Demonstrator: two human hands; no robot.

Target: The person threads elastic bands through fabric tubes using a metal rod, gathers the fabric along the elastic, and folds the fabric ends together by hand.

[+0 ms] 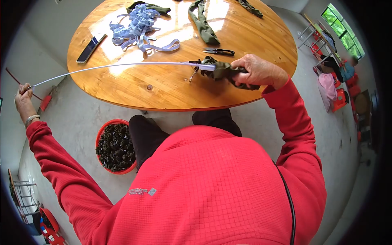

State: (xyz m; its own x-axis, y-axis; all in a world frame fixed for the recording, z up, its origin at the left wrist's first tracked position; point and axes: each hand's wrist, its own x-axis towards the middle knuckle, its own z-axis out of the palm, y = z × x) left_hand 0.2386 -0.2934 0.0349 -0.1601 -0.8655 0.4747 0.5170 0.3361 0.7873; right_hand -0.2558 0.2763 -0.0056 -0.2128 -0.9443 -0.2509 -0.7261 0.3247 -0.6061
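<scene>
The left hand point(25, 98) grips one end of a pale elastic point(163, 63), taut toward the right hand point(257, 70), which clutches green cloth point(222, 71); both seem light and soft, the elastic springy, best pinched at its ends.

- Snips point(219, 52), on the wooden tabletop point(261, 36), just beyond the right grip point(261, 70).
- Dark, flat object point(91, 48), perhaps a phone, on the tabletop, right of the left grip point(25, 98) and farther out.
- Red dustpan point(45, 103), a little right of the left grip.
- Pink cloth point(326, 87), well right of the right grip.
- Window point(344, 30), farther off on that side.
</scene>
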